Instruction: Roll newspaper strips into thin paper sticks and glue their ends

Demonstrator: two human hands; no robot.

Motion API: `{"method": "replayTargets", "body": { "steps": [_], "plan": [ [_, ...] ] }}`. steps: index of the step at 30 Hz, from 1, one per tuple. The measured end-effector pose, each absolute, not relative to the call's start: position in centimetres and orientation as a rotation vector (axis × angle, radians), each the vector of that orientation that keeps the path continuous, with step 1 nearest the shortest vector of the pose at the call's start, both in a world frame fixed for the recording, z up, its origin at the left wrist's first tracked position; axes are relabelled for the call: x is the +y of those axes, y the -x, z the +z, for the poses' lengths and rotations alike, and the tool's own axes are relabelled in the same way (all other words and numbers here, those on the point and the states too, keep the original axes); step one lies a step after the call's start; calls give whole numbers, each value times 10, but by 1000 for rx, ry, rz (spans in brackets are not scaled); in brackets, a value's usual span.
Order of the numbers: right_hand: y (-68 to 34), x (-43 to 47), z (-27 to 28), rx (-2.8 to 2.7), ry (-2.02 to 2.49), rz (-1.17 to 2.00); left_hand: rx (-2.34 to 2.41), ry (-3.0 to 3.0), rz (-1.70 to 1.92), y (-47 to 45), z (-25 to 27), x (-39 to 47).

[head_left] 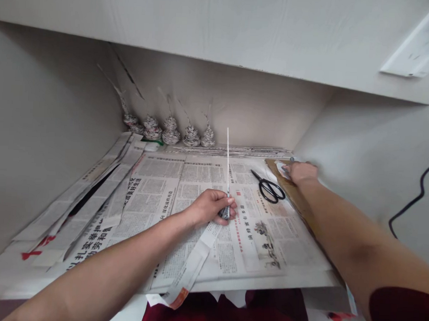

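Note:
In the head view my left hand (214, 206) pinches a newspaper strip (195, 260) whose upper end is rolled around a thin pale stick (227, 151). The stick points up and away; the strip's tail hangs toward the table's front edge. My right hand (303, 172) is stretched to the far right, closed over a small pale item at the end of a brown cardboard piece (295, 198). My fingers mostly hide that item. Black-handled scissors (269, 188) lie between my hands, blades pointing to the back left.
Newspaper sheets (152, 176) cover the table. Several gourd-shaped woven paper pieces (171, 132) stand along the back wall, beside a bundle of thin paper rods (232, 152). Cut newspaper strips (101, 197) and a long black blade-like object (94, 191) lie left. A white shelf front (214, 26) overhangs the back.

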State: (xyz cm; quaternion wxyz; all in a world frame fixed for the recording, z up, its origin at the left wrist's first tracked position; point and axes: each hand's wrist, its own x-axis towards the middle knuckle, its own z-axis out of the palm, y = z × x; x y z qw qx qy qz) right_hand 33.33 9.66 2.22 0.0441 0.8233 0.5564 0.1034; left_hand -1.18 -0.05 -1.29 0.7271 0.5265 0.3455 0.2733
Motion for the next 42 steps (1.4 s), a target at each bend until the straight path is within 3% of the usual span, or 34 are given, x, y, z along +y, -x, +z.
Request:
{"method": "replayTargets", "body": {
  "steps": [5,10,12,15,16,19,22,26,39,42],
  "plan": [
    [-313,88,23,1529,-2671,249,773,-1146,602,11,-11,-2],
    [-263,66,36,1885,-2798,532,756,-1166,600,10,-12,-4],
    [-231,56,41,2203,-2844,-5,749,-1165,601,10,-13,-4],
    [-185,42,40,2441,-2697,-1392,748,-1174,605,11,-13,-4],
    [-173,37,37,2394,-2587,-1721,748,-1179,607,11,-12,-4],
    [-154,21,23,2330,-2292,-2210,740,-1193,612,11,-11,-4],
    [-153,11,13,2278,-1789,-2482,738,-1210,619,11,-11,-3],
    [-157,7,9,2223,-1519,-2621,760,-1232,609,11,-13,-3],
    [-157,17,3,2308,-1999,-2612,807,-1299,557,10,-12,-3],
    [-158,16,6,2325,-1852,-2649,809,-1294,571,10,-10,-4]
  ]
}}
